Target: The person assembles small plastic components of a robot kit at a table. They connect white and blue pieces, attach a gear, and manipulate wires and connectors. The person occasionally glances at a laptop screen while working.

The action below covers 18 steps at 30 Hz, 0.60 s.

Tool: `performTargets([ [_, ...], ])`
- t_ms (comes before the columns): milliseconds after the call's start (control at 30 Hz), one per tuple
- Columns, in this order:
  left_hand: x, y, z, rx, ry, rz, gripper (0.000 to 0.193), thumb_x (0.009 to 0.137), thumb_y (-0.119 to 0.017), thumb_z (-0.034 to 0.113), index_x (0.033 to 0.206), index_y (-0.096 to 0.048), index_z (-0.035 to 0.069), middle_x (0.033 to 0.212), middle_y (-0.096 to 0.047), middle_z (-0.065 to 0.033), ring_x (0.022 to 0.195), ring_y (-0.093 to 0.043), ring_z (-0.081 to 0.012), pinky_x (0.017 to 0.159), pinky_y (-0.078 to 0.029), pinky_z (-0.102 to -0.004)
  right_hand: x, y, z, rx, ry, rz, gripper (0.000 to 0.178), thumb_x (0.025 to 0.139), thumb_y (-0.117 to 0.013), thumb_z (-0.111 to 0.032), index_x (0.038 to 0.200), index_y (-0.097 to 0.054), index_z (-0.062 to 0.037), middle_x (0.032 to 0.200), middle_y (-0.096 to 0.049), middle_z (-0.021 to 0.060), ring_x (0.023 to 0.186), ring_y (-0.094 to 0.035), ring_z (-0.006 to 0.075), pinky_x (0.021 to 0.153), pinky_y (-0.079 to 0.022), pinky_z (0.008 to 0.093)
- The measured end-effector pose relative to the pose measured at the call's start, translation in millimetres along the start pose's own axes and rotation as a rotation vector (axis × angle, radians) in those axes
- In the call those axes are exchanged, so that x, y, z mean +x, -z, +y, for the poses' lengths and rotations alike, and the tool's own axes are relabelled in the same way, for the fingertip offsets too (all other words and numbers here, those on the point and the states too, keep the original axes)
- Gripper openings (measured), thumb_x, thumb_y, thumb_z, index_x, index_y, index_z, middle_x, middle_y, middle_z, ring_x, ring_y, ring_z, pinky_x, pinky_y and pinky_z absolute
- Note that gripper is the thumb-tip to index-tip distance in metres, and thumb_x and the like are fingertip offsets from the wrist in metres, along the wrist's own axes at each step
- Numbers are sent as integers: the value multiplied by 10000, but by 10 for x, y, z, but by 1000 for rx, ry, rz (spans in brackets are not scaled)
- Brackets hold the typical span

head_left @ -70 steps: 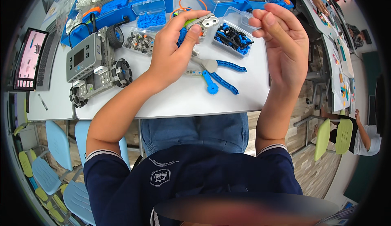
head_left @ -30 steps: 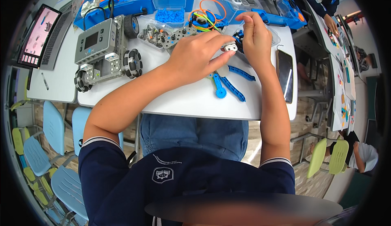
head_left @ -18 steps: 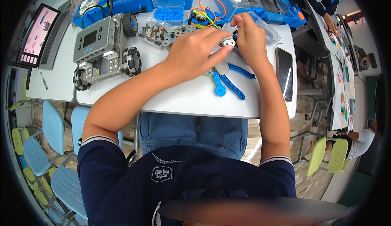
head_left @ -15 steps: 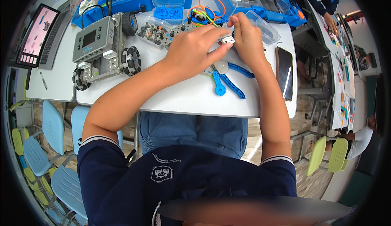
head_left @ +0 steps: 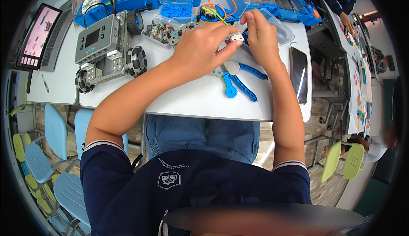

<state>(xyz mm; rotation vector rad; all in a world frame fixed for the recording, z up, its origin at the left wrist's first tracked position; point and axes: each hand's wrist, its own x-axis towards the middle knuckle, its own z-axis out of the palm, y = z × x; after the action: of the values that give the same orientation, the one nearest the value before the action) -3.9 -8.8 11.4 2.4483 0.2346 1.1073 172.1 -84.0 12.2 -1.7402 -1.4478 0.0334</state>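
Note:
My left hand (head_left: 197, 51) pinches a small white plastic connector (head_left: 237, 37) between thumb and fingers, over the table. Close beside it on the right is my right hand (head_left: 263, 40), its thumb and fingers curled together near the connector; whether they grip something small I cannot make out. Below the hands lie a hinged tool with two blue handles (head_left: 245, 88) and a blue toothed gear wheel (head_left: 231, 91) on a short arm. Partly hidden behind my left hand is a grey perforated plate (head_left: 181, 32) with dark pegs.
A wheeled robot with a grey control box (head_left: 97, 42) stands at left, near a laptop (head_left: 40, 36). Behind are a tray of small parts (head_left: 157, 31), orange tubing (head_left: 230, 2) and blue cases (head_left: 140, 0). A phone (head_left: 299, 75) lies at right. Another person's hand (head_left: 347, 23) shows far right.
The white connector has shifted slightly up and to the left with my left hand. My right hand has moved slightly right, and the gap between the hands is a little wider.

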Motion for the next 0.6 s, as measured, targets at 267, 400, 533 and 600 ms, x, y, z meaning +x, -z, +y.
performTargets([
  [267,6,13,12,-74,104,-28,263,907,-706,272,1040,-689,46,790,-679,-87,639,-668,-234,560,-518,-360,26,35,-13,23,50,64,242,1059,-493,-229,959,-613,-44,714,-666,146,552,-617,297,527,-449,394],
  [400,5,14,11,-78,122,-44,274,917,-706,271,1056,-692,36,811,-685,-99,610,-650,-208,560,-512,-336,22,51,9,30,36,82,292,1073,-469,-248,934,-615,-37,659,-570,56,532,-499,150,504,-383,309],
  [533,3,7,4,-92,134,-36,286,921,-717,252,1092,-700,23,879,-696,-118,596,-633,-163,574,-517,-293,70,41,-6,316,-66,66,314,1088,-444,-285,936,-578,-46,575,-402,-44,476,-335,46,436,-260,244],
  [600,0,4,0,-86,136,-40,288,921,-718,249,1098,-697,23,893,-699,-119,611,-647,-167,583,-527,-294,55,104,-33,679,-261,-44,325,1087,-440,-304,946,-567,-40,567,-383,-52,456,-331,50,414,-245,261],
])
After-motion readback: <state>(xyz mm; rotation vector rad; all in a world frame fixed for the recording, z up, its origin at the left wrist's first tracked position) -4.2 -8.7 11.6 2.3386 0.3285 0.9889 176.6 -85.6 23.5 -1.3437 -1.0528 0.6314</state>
